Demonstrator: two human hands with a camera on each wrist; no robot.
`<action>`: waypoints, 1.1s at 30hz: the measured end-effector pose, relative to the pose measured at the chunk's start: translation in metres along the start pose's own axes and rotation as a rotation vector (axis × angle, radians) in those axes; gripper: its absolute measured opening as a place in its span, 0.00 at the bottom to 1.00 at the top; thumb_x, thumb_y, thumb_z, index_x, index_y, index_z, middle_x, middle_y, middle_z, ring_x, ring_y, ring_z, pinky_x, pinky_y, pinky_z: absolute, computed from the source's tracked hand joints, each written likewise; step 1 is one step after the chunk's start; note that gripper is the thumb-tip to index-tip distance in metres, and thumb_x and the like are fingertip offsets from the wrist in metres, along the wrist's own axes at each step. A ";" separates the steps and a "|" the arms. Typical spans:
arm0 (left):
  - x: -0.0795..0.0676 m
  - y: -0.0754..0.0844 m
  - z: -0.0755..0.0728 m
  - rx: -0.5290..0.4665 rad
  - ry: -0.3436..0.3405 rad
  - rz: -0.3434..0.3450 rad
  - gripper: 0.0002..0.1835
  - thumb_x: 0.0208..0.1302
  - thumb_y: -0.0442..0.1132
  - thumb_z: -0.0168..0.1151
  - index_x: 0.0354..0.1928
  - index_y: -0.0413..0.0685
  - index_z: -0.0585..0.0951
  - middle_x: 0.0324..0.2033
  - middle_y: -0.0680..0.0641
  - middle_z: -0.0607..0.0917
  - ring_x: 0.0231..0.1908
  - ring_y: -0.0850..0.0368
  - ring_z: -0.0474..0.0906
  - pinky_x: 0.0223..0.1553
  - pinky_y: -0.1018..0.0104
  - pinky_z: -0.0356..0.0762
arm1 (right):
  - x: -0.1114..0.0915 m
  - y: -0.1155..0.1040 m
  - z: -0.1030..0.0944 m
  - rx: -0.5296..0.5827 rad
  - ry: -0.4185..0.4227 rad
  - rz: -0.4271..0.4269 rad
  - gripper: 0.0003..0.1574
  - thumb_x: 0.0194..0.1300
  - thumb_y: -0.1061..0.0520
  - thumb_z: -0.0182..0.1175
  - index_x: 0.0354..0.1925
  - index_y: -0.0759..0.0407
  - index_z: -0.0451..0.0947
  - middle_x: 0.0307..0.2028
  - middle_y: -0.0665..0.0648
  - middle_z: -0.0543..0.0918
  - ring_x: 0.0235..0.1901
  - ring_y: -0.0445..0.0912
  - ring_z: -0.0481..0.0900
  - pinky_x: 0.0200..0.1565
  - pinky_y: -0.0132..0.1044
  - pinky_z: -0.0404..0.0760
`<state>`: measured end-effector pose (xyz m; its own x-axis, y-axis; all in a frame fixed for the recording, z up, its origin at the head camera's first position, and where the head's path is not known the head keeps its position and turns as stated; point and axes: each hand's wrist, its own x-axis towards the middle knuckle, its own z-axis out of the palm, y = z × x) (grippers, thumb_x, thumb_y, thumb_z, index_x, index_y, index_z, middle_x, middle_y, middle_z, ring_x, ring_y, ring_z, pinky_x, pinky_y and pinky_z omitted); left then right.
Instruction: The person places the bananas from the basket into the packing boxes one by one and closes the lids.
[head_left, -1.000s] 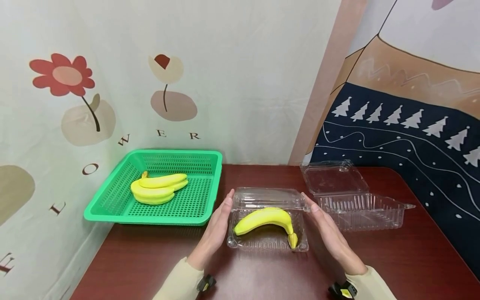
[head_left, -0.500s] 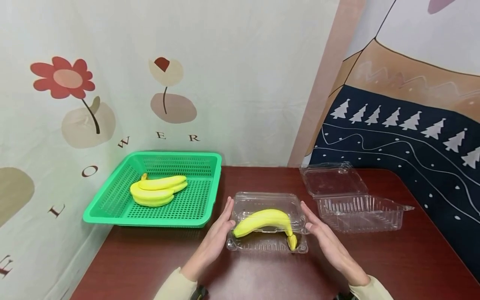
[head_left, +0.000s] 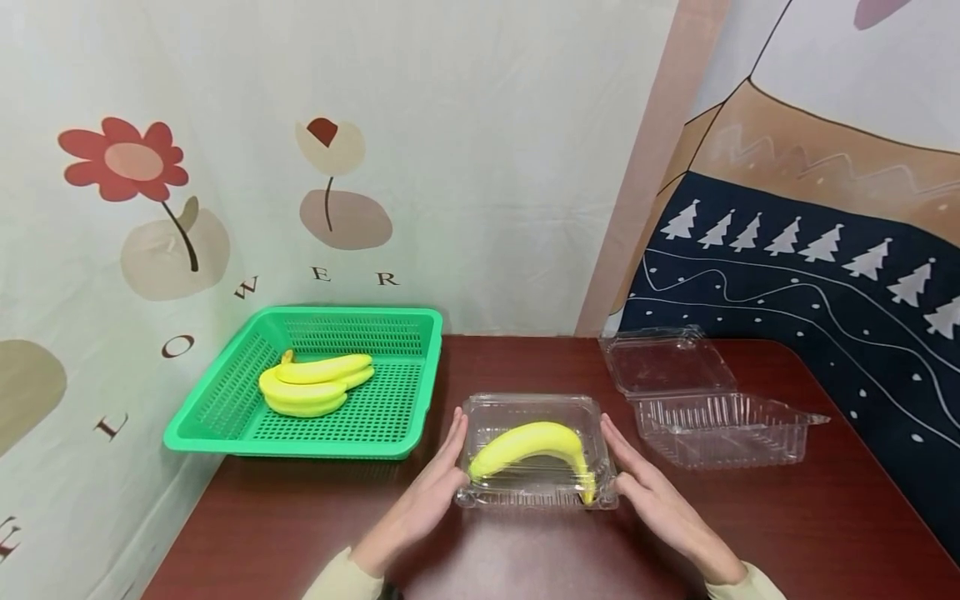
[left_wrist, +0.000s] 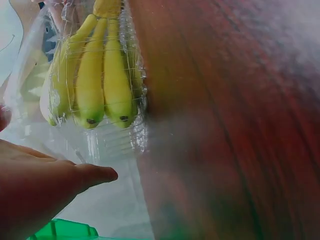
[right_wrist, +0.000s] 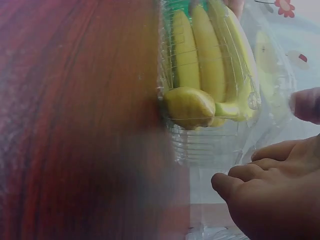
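A clear plastic clamshell box (head_left: pixel 487 407) sits on the table with its lid down over a bunch of bananas (head_left: pixel 536 437). From above the bunch looks like one curved banana; the left wrist view shows several bananas (left_wrist: pixel 92 75) side by side through the clear wall. Along the box's left side my left hand (head_left: pixel 426 493) lies with straight fingers, its thumb near the front corner. My right hand (head_left: pixel 660 504) mirrors it on the right side, fingers straight and thumb by the front corner. Neither hand curls round the box.
To the left, a green plastic basket (head_left: pixel 431 375) holds another banana bunch (head_left: pixel 307 387). At the right stands a second clear clamshell box (head_left: pixel 720 437) with its lid raised. A printed cloth backdrop (head_left: pixel 510 167) rises behind the dark red table (head_left: pixel 525 567).
The lid of the front box has swung down toward me, from partly raised to lying over the bananas. Both hands have followed it along the sides, their thumbs now lower at the front corners.
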<state>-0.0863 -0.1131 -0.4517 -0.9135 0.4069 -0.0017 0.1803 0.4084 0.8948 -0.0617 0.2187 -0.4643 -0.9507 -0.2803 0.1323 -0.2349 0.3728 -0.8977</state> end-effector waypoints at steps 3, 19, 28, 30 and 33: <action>-0.001 -0.002 0.000 0.032 -0.020 0.002 0.43 0.69 0.31 0.49 0.82 0.42 0.42 0.82 0.52 0.37 0.80 0.51 0.36 0.76 0.47 0.41 | -0.001 0.003 0.001 -0.043 -0.004 -0.020 0.49 0.63 0.70 0.54 0.81 0.64 0.52 0.81 0.64 0.47 0.75 0.28 0.46 0.63 0.13 0.52; -0.009 -0.010 -0.006 0.034 -0.081 0.024 0.46 0.69 0.32 0.54 0.83 0.46 0.42 0.82 0.51 0.35 0.80 0.51 0.34 0.75 0.41 0.40 | -0.006 0.007 0.002 -0.057 -0.006 -0.097 0.49 0.67 0.66 0.61 0.80 0.67 0.52 0.80 0.71 0.48 0.74 0.29 0.48 0.65 0.15 0.50; -0.010 -0.008 -0.006 0.029 -0.070 -0.013 0.46 0.70 0.32 0.54 0.83 0.46 0.42 0.82 0.41 0.40 0.80 0.45 0.37 0.75 0.43 0.43 | -0.005 0.005 -0.001 0.111 -0.072 0.072 0.49 0.74 0.63 0.57 0.81 0.71 0.42 0.78 0.75 0.46 0.72 0.68 0.58 0.60 0.24 0.69; -0.010 -0.007 -0.006 0.016 -0.066 -0.019 0.46 0.70 0.31 0.54 0.83 0.46 0.43 0.82 0.41 0.42 0.80 0.44 0.39 0.75 0.43 0.44 | -0.005 0.004 -0.002 0.132 -0.081 0.100 0.49 0.75 0.62 0.57 0.81 0.71 0.41 0.78 0.75 0.47 0.72 0.68 0.59 0.59 0.24 0.70; -0.010 -0.006 -0.006 -0.008 -0.062 -0.026 0.46 0.70 0.31 0.54 0.84 0.48 0.43 0.82 0.41 0.44 0.79 0.41 0.47 0.75 0.42 0.48 | -0.006 0.004 -0.002 0.136 -0.089 0.127 0.49 0.76 0.60 0.57 0.81 0.70 0.41 0.78 0.75 0.49 0.72 0.66 0.58 0.59 0.24 0.70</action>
<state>-0.0800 -0.1249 -0.4546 -0.8934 0.4460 -0.0528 0.1534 0.4136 0.8975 -0.0578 0.2238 -0.4679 -0.9479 -0.3180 -0.0183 -0.0786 0.2893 -0.9540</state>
